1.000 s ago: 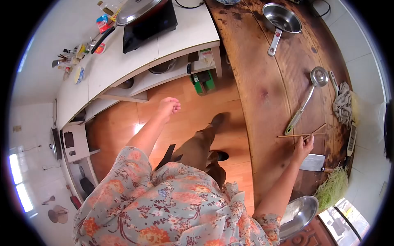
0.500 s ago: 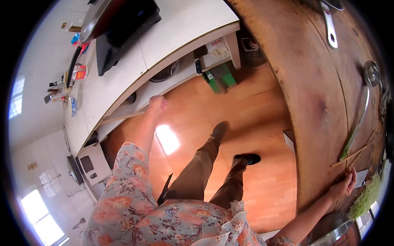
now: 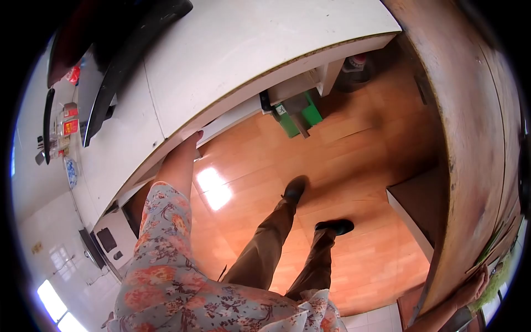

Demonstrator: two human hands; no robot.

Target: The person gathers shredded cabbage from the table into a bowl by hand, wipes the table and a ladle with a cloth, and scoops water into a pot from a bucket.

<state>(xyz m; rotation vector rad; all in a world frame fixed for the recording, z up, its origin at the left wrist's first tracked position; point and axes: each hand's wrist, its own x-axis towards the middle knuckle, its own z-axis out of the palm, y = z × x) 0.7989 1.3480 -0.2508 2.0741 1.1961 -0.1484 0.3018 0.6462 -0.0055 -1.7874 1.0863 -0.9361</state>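
My left arm reaches to the front edge of the white counter (image 3: 238, 61). Only a small part of my left hand (image 3: 197, 136) shows at that edge; its fingers are hidden beneath the countertop. On the right, my right hand (image 3: 475, 286) rests at the far side of the wooden table (image 3: 470, 110), its fingers loosely apart with nothing visible in them. Just beyond its fingertips lie the thin wooden chopsticks (image 3: 478, 267), beside the green handle of the ladle (image 3: 489, 247). Green shredded vegetable (image 3: 500, 279) lies to the right of this hand.
A green box (image 3: 298, 117) stands under the counter's shelf. A black cooktop (image 3: 124, 61) and jars (image 3: 69, 127) are on the counter at the left. A low brown panel (image 3: 420, 205) juts out beneath the wooden table. My feet are on the floor (image 3: 343, 166) between the two.
The view has swung toward the white counter. My left hand has moved in under its edge. My right hand has come away from the chopsticks, which now lie on the table.
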